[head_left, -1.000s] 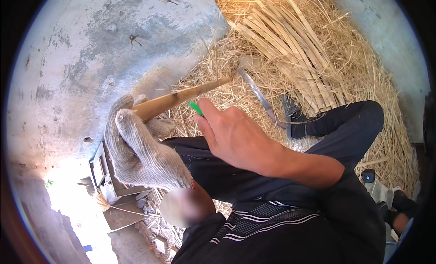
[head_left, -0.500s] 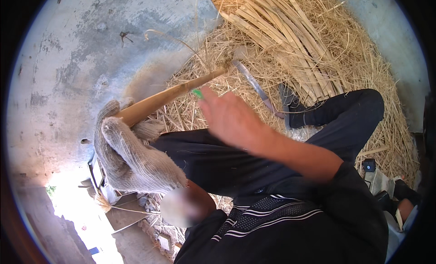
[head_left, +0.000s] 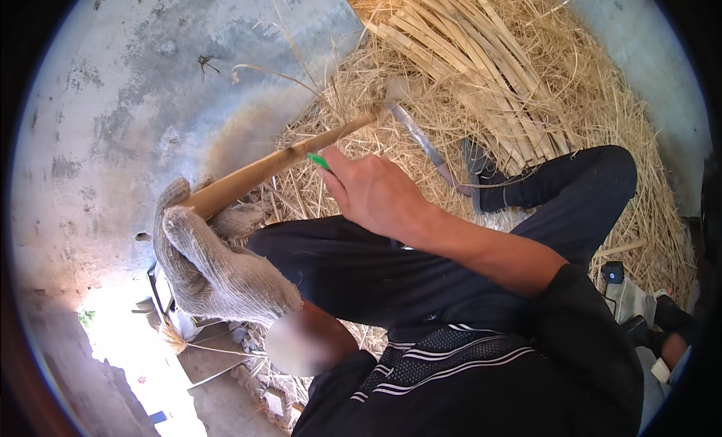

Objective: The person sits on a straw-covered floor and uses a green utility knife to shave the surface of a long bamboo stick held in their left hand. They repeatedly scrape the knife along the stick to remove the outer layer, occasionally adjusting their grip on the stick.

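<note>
A split bamboo strip (head_left: 248,183) slants up and away across the left half of the head view, its far end over the straw. My left hand (head_left: 226,268), in a thick grey knitted glove, is closed around its near end. Bare and closed, my right hand (head_left: 380,200) grips a small green-handled tool (head_left: 318,161) beside the strip's middle. Most of the tool is hidden in my fingers, so its kind does not show. Next to the green part, a dark spot or edge lies across the strip.
Loose straw (head_left: 602,121) covers the floor, with a pile of bamboo strips (head_left: 481,68) at the back. A long-bladed knife (head_left: 421,136) lies near my shoe (head_left: 481,174). A weathered concrete surface (head_left: 135,98) is on the left. A small black box (head_left: 613,272) sits at the right.
My right hand has shifted slightly left and down along the strip with the green-handled tool. My left hand, still around the strip, has moved slightly left and down.
</note>
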Demonstrator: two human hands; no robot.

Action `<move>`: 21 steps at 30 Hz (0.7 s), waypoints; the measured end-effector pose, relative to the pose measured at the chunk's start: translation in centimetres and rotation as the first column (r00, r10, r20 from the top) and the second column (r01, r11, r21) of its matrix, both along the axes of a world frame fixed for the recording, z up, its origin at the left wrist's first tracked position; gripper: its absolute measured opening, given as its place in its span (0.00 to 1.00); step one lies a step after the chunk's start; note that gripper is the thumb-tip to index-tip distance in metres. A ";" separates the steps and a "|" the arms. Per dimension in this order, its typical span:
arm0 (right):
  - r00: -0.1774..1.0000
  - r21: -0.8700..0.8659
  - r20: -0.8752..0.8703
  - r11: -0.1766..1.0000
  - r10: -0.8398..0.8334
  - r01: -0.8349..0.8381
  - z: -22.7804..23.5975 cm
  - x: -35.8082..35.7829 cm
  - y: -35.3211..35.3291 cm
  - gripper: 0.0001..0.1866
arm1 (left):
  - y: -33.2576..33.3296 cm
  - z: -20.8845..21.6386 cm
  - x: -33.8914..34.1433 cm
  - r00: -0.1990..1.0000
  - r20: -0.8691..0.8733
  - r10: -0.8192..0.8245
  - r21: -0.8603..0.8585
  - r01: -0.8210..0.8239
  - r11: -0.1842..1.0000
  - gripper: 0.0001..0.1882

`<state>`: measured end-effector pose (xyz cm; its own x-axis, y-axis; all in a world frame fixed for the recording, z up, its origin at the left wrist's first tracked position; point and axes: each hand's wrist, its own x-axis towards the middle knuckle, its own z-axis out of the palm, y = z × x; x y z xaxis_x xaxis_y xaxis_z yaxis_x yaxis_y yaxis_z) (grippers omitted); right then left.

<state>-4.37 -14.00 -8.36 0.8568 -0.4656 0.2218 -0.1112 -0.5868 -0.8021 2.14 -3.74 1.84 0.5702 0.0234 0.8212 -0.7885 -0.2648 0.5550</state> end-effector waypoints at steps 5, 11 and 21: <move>0.988 0.000 -0.099 0.992 -0.123 0.123 -7.1 1.6 -3.2 0.12 | -0.7 0.1 -0.4 0.999 -0.025 -0.025 -0.040 0.024 0.999 0.18; 0.999 0.236 0.024 0.972 -0.026 0.020 -2.3 0.5 -1.3 0.12 | -1.0 0.0 -0.9 0.998 -0.063 -0.007 -0.009 0.007 1.000 0.20; 1.000 0.161 0.000 0.987 -0.022 0.022 -2.4 1.8 -1.2 0.13 | -1.0 0.2 -0.4 0.996 -0.085 -0.021 -0.102 0.012 0.995 0.19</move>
